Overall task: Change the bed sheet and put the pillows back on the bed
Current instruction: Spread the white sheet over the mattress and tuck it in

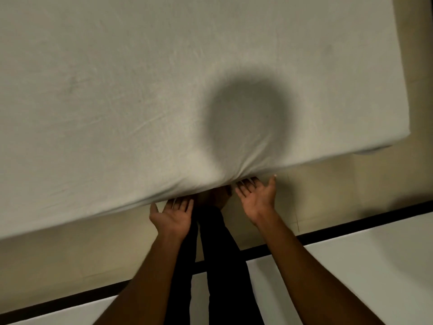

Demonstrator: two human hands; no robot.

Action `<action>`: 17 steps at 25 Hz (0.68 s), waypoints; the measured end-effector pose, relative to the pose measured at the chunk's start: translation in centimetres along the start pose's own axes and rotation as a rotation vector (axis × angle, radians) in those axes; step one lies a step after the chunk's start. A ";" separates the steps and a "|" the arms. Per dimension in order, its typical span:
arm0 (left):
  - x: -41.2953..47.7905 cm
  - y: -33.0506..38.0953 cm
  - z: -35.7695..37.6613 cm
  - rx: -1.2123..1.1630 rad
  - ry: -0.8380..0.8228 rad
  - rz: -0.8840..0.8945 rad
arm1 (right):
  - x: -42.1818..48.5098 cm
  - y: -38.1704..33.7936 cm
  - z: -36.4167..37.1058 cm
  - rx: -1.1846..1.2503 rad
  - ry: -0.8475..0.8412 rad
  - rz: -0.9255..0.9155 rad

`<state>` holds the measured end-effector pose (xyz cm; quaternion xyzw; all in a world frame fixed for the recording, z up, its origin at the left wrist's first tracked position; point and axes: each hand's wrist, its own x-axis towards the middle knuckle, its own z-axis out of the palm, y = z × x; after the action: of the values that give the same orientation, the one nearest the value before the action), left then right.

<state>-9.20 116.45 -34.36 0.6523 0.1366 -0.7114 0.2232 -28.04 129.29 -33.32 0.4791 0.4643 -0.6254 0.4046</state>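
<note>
A white bed sheet (140,102) covers the mattress and fills most of the view, with small creases gathered at the near edge. My left hand (172,216) and my right hand (256,198) are both palm up at that edge. Their straight fingers reach in under the sheet-covered edge, and the fingertips are hidden beneath it. The thumbs stay outside. No pillows are in view. A round shadow of my head falls on the sheet just above the hands.
My legs in dark trousers (210,242) stand between my arms, close to the bed. Beige floor (70,259) runs along the bed's near side. A black skirting strip (351,227) and a white wall (363,266) lie behind me. The mattress corner (241,137) is at the right.
</note>
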 end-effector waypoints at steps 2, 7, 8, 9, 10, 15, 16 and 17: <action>0.7 0.3 1.1 -0.153 -0.056 -0.019 | 0.5 -0.5 1.4 0.172 -0.034 0.085; 3.5 -0.8 2.1 -0.222 -0.060 -0.027 | 2.8 -0.2 3.0 0.198 0.025 0.116; 3.8 -0.9 1.8 -0.191 -0.050 -0.053 | 3.1 -0.4 2.9 0.198 0.042 0.117; 3.7 -0.7 1.2 -0.146 -0.038 -0.090 | 3.2 -0.6 2.7 0.199 0.063 0.120; 3.2 -0.5 0.3 -0.103 -0.014 -0.113 | 2.9 -0.6 2.2 0.182 0.094 0.121; 1.1 4.7 -2.7 -0.132 0.169 0.076 | 1.2 -3.6 0.7 0.220 0.228 -0.075; 1.3 6.0 -2.7 -0.148 0.157 0.125 | 1.3 -4.8 0.8 0.234 0.226 -0.130; 1.6 7.0 -2.3 -0.154 0.128 0.157 | 1.7 -6.0 1.0 0.228 0.219 -0.166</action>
<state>-3.85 111.32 -35.50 0.6859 0.1535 -0.6361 0.3185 -34.31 129.70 -33.75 0.5472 0.4696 -0.6493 0.2418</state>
